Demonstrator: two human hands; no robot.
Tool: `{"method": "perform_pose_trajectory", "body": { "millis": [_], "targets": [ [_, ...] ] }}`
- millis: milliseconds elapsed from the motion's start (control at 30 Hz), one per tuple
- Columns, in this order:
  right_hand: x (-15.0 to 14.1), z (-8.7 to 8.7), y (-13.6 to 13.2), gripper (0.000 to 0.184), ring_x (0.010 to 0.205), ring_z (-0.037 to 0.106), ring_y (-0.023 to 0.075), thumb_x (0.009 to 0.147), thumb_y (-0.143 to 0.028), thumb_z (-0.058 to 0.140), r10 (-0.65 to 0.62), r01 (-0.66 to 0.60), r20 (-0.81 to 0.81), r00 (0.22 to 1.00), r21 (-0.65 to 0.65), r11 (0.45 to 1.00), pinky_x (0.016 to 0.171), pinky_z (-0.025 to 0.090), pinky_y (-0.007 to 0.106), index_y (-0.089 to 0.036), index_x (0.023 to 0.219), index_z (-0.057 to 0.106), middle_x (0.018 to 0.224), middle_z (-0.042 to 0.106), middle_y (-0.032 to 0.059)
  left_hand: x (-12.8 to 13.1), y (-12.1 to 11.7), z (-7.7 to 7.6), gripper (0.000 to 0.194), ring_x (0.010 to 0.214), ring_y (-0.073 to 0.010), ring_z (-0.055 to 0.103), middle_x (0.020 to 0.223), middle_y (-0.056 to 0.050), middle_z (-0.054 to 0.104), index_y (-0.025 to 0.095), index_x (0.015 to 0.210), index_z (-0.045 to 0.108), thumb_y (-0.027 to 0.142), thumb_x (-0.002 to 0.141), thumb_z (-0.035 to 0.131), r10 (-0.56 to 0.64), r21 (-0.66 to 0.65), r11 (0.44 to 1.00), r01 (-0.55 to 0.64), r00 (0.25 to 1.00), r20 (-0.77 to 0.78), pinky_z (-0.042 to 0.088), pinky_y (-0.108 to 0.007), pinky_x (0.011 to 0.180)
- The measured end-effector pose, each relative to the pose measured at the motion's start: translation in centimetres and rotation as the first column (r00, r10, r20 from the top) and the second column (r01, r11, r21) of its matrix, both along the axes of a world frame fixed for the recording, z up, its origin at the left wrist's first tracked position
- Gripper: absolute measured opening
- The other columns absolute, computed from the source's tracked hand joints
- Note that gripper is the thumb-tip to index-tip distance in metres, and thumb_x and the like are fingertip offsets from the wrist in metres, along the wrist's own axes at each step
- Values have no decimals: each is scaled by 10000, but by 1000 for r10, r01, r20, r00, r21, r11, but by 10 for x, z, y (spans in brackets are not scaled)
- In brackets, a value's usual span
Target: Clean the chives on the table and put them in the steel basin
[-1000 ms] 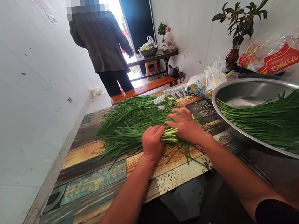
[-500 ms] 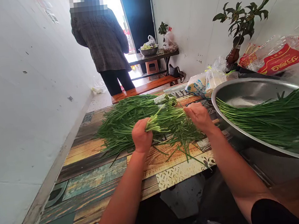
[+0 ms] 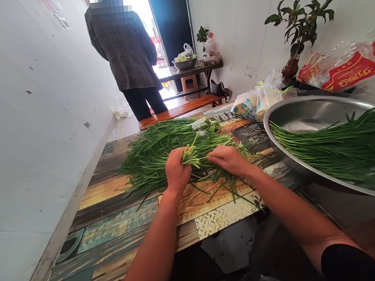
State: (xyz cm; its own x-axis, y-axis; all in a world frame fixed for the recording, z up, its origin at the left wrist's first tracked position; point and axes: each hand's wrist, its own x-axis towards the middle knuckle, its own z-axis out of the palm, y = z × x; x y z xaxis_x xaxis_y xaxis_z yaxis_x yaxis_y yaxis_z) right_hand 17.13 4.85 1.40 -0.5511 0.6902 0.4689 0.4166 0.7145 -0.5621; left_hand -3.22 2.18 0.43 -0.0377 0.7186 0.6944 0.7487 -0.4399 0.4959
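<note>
My left hand is wrapped around a bunch of garlic chives, whose pale cut ends poke out to the right of the fist. Just right of those ends is my right hand, its thumb and fingers pinched together; whatever is between them is too small to make out. Behind both hands a large heap of garlic chives lies on the table, with white-wrapped bundles near its far right. Loose scraps of stems and leaves lie below my right hand.
A wide metal basin with long chives stands at the right. Beyond it are plastic bags and a potted plant. An orange bench runs behind the patterned table. A person stands with their back turned.
My right hand has moved left and slightly down, from over the scraps near the basin to close beside the bunch's stem ends. My left hand stays in place, gripping the bunch.
</note>
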Motion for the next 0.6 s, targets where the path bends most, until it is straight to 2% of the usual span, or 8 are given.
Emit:
{"method": "perform_pose_trajectory", "body": {
  "millis": [100,167,333,433,500,600],
  "targets": [
    [-1,5,-4,239,747,640,143,829,-327,626,1,-18,-82,997,-203,979,692,473,248,-170,976,731,863,730,46,2,-1,1,180,786,-146,648,884,-19,708,192,950,641,183,826,510,-11,-110,994,17,999,50,478,-247,720],
    [-10,4,-8,297,695,629,138,786,-342,670,-25,-1,-95,995,-263,965,645,461,241,-157,1012,723,852,730,45,4,-1,-1,170,763,-147,650,857,-16,703,184,950,620,183,820,510,-14,-114,993,23,997,80,476,-248,711],
    [-24,2,-10,179,702,629,135,834,-242,592,-94,52,-177,980,-230,972,659,434,237,-145,823,743,785,730,44,2,-1,-3,210,833,-145,635,923,-8,694,200,1001,610,171,818,510,-73,-73,995,75,997,35,475,-247,760],
    [-12,7,-5,196,683,618,135,824,-286,599,-181,118,-243,953,-252,960,640,433,238,-143,799,730,760,719,36,1,-2,0,279,894,-164,610,994,-29,698,206,1045,634,140,809,500,-137,-77,988,130,987,-88,470,-271,815],
    [-2,10,-1,221,662,606,133,813,-332,605,-243,155,-296,924,-292,944,615,433,237,-145,797,721,744,707,27,2,-2,2,304,877,-173,597,958,-33,706,207,1039,654,118,802,486,-182,-98,981,169,973,-144,469,-280,809],
    [4,12,1,243,602,573,123,789,-370,614,-257,136,-324,911,-353,926,572,421,238,-149,762,709,663,668,12,5,-3,4,307,832,-179,583,884,-32,711,205,997,680,99,789,482,-214,-107,974,198,962,-168,463,-288,787]
  ]
}}
